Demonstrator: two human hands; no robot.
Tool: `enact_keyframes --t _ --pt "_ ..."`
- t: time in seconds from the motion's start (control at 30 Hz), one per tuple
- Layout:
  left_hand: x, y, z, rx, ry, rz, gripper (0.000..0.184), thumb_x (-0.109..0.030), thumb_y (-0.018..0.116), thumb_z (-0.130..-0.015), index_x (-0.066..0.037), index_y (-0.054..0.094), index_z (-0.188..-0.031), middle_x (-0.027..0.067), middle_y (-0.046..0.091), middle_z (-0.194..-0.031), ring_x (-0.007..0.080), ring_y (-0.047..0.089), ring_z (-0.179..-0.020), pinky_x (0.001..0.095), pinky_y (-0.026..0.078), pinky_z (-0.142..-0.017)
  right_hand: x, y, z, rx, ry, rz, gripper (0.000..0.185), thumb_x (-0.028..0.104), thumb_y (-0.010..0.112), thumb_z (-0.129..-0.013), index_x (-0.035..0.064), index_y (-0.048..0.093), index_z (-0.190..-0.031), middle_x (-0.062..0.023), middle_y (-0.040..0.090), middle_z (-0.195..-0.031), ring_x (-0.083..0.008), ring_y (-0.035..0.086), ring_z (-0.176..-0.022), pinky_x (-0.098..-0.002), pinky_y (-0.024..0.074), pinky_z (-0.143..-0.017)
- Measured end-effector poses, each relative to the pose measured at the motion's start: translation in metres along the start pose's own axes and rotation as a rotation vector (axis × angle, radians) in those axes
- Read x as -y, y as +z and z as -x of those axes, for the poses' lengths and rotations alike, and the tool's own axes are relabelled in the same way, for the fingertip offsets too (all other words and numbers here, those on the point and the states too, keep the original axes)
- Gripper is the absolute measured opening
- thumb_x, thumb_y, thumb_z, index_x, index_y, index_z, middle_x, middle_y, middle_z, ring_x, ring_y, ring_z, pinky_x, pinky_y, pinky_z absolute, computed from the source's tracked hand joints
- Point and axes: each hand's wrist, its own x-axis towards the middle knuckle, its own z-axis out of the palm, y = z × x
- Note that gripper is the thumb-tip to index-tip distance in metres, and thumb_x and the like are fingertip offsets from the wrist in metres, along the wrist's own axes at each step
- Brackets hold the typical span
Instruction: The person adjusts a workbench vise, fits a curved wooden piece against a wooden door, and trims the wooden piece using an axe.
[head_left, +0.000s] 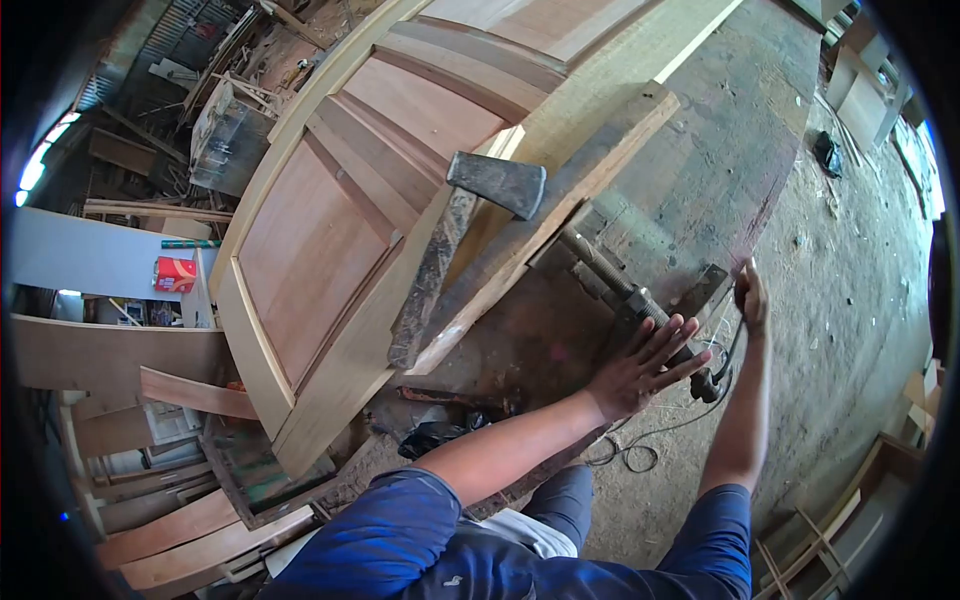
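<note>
A threaded clamp screw [610,270] runs out from a rough wooden board [560,220] set along the edge of a panelled wooden door [320,250]. My left hand [640,375] lies over the screw's outer end, fingers stretched and spread. Farther right, my right hand [752,295] is closed around a thin dark bar [737,345] that leads down toward the screw's end knob [705,386]. Whether that bar joins the knob I cannot make out. An axe [497,184] with a worn wooden handle [437,275] rests across the board and the door's edge.
The stained workbench top [715,130] stretches away beyond the clamp. A dark cord [640,458] loops below my hands. A black plastic bag [440,437] lies near my left forearm. Timber offcuts [205,410] and a red tin [175,274] stand at left; wooden frames [850,510] lean at right.
</note>
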Motion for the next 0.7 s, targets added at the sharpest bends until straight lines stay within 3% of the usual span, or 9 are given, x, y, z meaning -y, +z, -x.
enact_keyframes --t 0.07,0.13,0.23,0.3,0.4,0.57,0.67,0.7 --pt "0.001 -0.003 -0.001 -0.021 0.002 0.015 0.090 -0.001 0.051 -0.095 -0.032 0.023 -0.175 0.0159 0.007 -0.184 0.0368 0.009 -0.169 0.0606 0.012 -0.133 -0.052 0.009 0.018 0.053 0.048 -0.254 0.060 0.053 0.050 -0.112 0.0193 0.043 -0.062 0.0052 0.037 -0.057 -0.0094 0.032 -0.051 -0.0314 0.0222 -0.049" --pt "-0.004 -0.002 -0.001 -0.038 -0.007 0.046 0.090 -0.001 0.051 -0.095 -0.031 0.024 -0.175 0.0168 0.007 -0.183 0.0380 0.008 -0.169 0.0621 0.012 -0.133 -0.106 0.019 0.042 0.146 -0.045 -0.250 0.056 0.055 0.050 -0.111 0.0202 0.043 -0.068 0.0055 0.039 -0.061 -0.0079 0.032 -0.054 -0.0289 0.0224 -0.049" --pt "-0.002 0.005 -0.001 -0.037 -0.008 0.016 0.086 -0.004 0.052 -0.097 -0.032 0.027 -0.174 0.0181 0.006 -0.183 0.0417 0.006 -0.169 0.0673 0.011 -0.131 -0.104 0.111 0.135 -0.305 -0.024 -0.431 0.064 0.066 0.043 -0.109 0.0192 0.046 -0.065 0.0052 0.040 -0.059 -0.0087 0.035 -0.053 -0.0280 0.0223 -0.049" --pt "-0.001 0.005 -0.003 -0.094 0.006 0.104 0.087 -0.003 0.054 -0.097 -0.031 0.026 -0.174 0.0179 0.005 -0.183 0.0417 0.005 -0.169 0.0677 0.011 -0.131 -0.124 0.144 0.183 -0.379 0.081 -0.510 0.073 0.076 0.038 -0.106 0.0185 0.046 -0.062 0.0047 0.037 -0.054 -0.0105 0.033 -0.048 -0.0294 0.0204 -0.046" --pt "-0.007 -0.005 -0.003 -0.076 0.014 0.124 0.091 -0.001 0.056 -0.096 -0.030 0.023 -0.175 0.0168 0.004 -0.183 0.0418 0.003 -0.169 0.0679 0.011 -0.131 -0.101 0.173 0.276 -0.273 0.396 -0.631 0.082 0.089 0.034 -0.100 0.0176 0.045 -0.061 0.0043 0.034 -0.050 -0.0119 0.027 -0.041 -0.0316 0.0163 -0.043" --pt "-0.002 0.000 -0.005 -0.082 0.032 0.058 0.093 0.003 0.053 -0.093 -0.030 0.023 -0.175 0.0168 0.005 -0.183 0.0417 0.004 -0.169 0.0671 0.011 -0.132 0.020 0.205 0.401 -0.109 0.535 -1.039 0.083 0.090 0.031 -0.100 0.0134 0.057 -0.079 0.0042 0.033 -0.051 -0.0113 0.026 -0.040 -0.0301 0.0206 -0.040" --pt "0.000 0.001 -0.003 -0.116 0.049 0.112 0.092 0.002 0.051 -0.093 -0.030 0.024 -0.175 0.0162 0.005 -0.183 0.0413 0.004 -0.169 0.0659 0.010 -0.132 0.023 0.209 0.410 0.059 0.298 -1.120 0.087 0.092 0.031 -0.098 0.0103 0.061 -0.093 0.0042 0.030 -0.050 -0.0117 0.025 -0.040 -0.0300 0.0222 -0.039" --pt "0.000 0.002 -0.001 -0.100 0.045 0.087 0.091 0.001 0.051 -0.094 -0.030 0.024 -0.175 0.0159 0.005 -0.184 0.0410 0.005 -0.169 0.0657 0.009 -0.132 0.003 0.208 0.408 0.192 0.209 -1.338 0.096 0.095 0.032 -0.095 0.0061 0.066 -0.103 -0.0032 0.044 -0.053 -0.0194 0.042 -0.044 -0.0321 0.0372 -0.046"
